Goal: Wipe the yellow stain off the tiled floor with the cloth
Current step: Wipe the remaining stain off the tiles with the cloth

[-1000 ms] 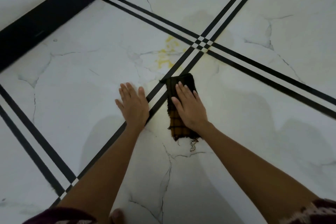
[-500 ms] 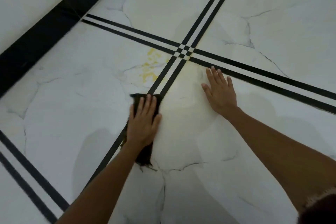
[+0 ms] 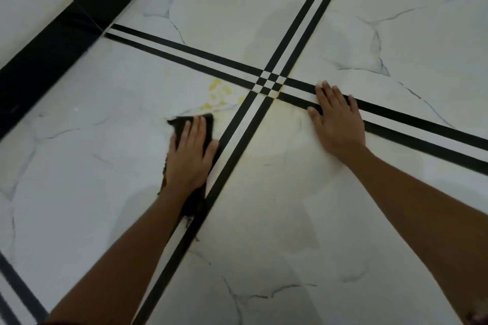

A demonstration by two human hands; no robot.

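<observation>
Yellow stain (image 3: 219,93) shows as several small blotches on the white marbled tile, just left of where the black double lines cross (image 3: 272,84). A dark checked cloth (image 3: 182,124) lies flat on the tile directly below the stain, its far edge a short way from the blotches. My left hand (image 3: 188,155) presses on the cloth with straight fingers, covering most of it. My right hand (image 3: 338,121) lies flat on the floor to the right of the crossing, fingers spread over a black line.
A black skirting band (image 3: 66,34) runs along the wall at the upper left. Black double lines divide the white tiles. A faint yellowish smear (image 3: 287,111) tints the tile right of the crossing.
The cloth passed from under my right hand to under my left hand. My left hand has slid it up toward the stain. My right hand moved to the right and rests on the floor.
</observation>
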